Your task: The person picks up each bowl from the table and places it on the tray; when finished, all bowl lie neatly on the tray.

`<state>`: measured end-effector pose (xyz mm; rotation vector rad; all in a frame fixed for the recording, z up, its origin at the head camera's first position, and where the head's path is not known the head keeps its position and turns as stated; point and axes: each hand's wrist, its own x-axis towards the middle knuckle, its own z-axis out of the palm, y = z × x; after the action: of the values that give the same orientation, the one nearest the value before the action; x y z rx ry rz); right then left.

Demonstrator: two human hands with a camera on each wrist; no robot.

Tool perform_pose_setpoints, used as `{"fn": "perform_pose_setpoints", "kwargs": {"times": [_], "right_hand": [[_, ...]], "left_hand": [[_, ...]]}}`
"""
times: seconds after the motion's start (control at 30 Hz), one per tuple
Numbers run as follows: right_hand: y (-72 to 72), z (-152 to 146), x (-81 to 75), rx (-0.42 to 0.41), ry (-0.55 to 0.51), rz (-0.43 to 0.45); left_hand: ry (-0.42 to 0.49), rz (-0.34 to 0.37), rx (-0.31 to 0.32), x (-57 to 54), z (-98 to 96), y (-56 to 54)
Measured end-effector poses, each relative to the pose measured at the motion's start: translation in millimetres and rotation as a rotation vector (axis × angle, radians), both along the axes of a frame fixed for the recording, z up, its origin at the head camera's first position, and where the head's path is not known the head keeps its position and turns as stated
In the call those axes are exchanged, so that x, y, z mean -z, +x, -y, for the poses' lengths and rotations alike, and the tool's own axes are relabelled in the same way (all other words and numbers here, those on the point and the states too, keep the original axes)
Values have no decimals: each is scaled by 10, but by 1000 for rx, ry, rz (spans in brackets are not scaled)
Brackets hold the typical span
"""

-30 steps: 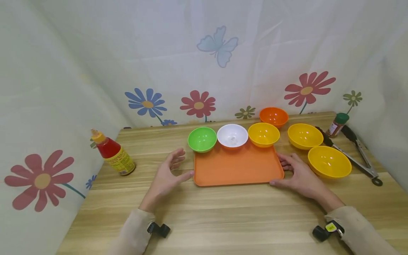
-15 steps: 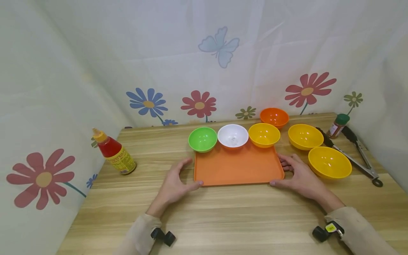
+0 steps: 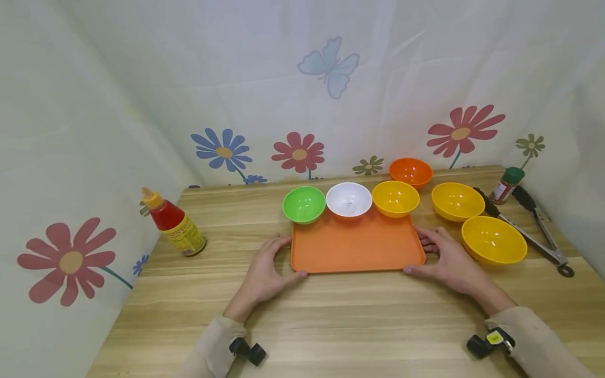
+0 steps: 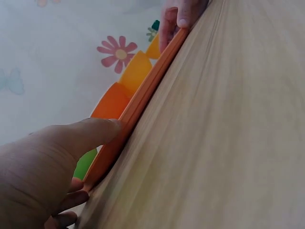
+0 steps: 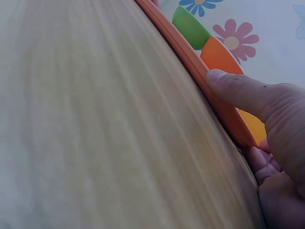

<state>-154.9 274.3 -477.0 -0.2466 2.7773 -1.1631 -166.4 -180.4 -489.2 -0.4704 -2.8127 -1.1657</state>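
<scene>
In the head view an orange tray [image 3: 354,244] lies on the table between both hands. My left hand [image 3: 264,273] holds its front left corner, the thumb on the front rim and the fingers along the left side. At the opposite corner my right hand [image 3: 451,262] grips the tray, thumb on the front rim, fingers curled against the right side. A green bowl [image 3: 304,205], a white bowl [image 3: 350,199] with an orange outside and a yellow bowl [image 3: 396,198] stand in a row along the tray's back edge. Both wrist views show the thumbs touching the rim.
Two more yellow bowls [image 3: 493,240] stand right of the tray, close to my right hand. An orange bowl [image 3: 410,172] sits at the back. Tongs [image 3: 534,236] and a green-capped spice jar [image 3: 507,185] lie far right. A red sauce bottle [image 3: 175,223] stands left.
My left hand has moved right, from beside the tray onto its front left corner. The right hand keeps its place at the right corner. The view has shifted slightly.
</scene>
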Motion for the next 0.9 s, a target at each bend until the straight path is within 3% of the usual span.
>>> {"fn": "perform_pose_setpoints", "kwargs": {"times": [0.4,0.7,0.9], "right_hand": [[20,13,-4,-5,-19,-41],[122,54,-134,47,-82,-86],[168,22,-266,67,-162,-226]], "left_hand": [[-10,-13,0,45,-17,-9],[-7,-4,-6,35,-7,7],[-1,-15,-1,13,-18,-1]]}}
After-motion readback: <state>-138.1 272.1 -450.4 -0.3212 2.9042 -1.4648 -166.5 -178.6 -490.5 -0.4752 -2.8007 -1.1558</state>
